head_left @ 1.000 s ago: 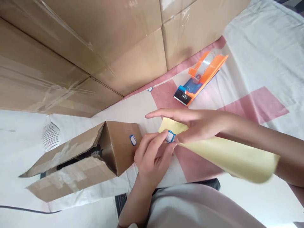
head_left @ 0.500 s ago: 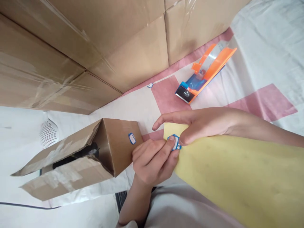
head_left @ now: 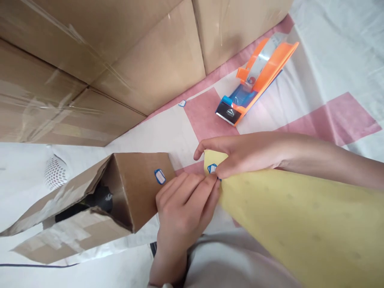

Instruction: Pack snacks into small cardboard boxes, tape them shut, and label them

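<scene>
A yellow paper sheet (head_left: 288, 212) stretches from the middle to the lower right, with a small blue-edged white sticker (head_left: 212, 168) at its narrow left end. My right hand (head_left: 249, 154) grips that end, its thumb on the sticker's edge and its index finger reaching past the paper's corner. Its other fingertips are hidden. My left hand (head_left: 186, 204) comes up from below, closed in a pinch at the sticker's lower edge. Those fingertips partly cover the sticker and touch beside the right thumb.
Left of my hands stands an open cardboard box (head_left: 144, 188) with a similar sticker (head_left: 160, 176) and something black inside. An orange and blue tape dispenser (head_left: 255, 80) lies behind them. Large taped cartons (head_left: 156, 76) form a wall. Another small sticker (head_left: 182, 103) is on the cloth (head_left: 168, 124).
Both hands and the sheet's end have shifted slightly left in view. My left fingers slid from the sticker's face to its lower edge, uncovering its upper part. The surroundings also shift with the camera.
</scene>
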`<state>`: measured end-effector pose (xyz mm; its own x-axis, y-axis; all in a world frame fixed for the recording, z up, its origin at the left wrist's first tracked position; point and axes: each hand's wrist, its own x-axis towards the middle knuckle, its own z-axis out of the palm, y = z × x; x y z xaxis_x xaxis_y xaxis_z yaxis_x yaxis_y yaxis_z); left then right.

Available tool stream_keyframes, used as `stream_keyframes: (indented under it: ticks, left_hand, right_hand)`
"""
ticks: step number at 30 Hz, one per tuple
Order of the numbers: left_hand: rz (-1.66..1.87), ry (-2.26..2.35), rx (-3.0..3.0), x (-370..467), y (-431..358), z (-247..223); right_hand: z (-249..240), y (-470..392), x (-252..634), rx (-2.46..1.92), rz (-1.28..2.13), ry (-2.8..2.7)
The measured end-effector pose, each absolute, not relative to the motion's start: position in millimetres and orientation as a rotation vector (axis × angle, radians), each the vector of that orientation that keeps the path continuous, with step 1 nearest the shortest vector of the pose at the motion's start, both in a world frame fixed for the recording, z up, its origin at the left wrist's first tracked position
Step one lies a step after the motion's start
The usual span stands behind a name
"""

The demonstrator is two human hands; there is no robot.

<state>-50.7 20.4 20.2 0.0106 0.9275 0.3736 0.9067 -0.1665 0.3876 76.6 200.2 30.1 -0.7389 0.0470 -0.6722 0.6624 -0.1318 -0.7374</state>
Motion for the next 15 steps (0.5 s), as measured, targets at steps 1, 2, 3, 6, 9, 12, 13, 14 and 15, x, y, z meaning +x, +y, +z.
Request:
stream_keyframes:
  ticks: [1, 2, 3, 6, 9, 12, 13, 14, 15]
  left_hand:
    - [0.874, 1.994, 2.213, -51.4, 20.4, 20.0]
    - [0.873, 1.988, 2.220, -52.1, 20.7, 19.3]
    - [0.866, 1.988, 2.227, -52.6, 21.1, 18.4]
    - [0.860, 2.020, 2.175, -52.3, 23.5, 14.6]
    - [0.926, 2.102, 2.002, -48.9, 26.4, 10.0]
    - [0.979, 2.178, 1.828, -44.1, 28.5, 6.1]
    - [0.992, 2.189, 1.784, -42.8, 28.9, 5.3]
    - [1.004, 2.199, 1.744, -42.0, 29.2, 4.7]
    - [1.024, 2.214, 1.710, -41.6, 29.4, 4.1]
  right_hand:
    - [29.9, 200.7, 76.8, 0.788, -1.939, 1.695]
    - [29.7, 201.0, 77.1, 0.774, -1.957, 1.686]
    - [29.4, 201.1, 77.4, 0.761, -1.970, 1.691]
    - [28.2, 201.1, 77.6, 0.757, -1.968, 1.776]
    - [28.0, 201.4, 76.9, 0.771, -1.899, 1.926]
    - [30.1, 203.2, 77.3, 0.746, -1.799, 2.025]
    - [31.1, 204.1, 78.2, 0.730, -1.789, 2.044]
    - [32.1, 205.1, 79.4, 0.706, -1.791, 2.060]
    - [32.8, 206.2, 80.8, 0.680, -1.799, 2.073]
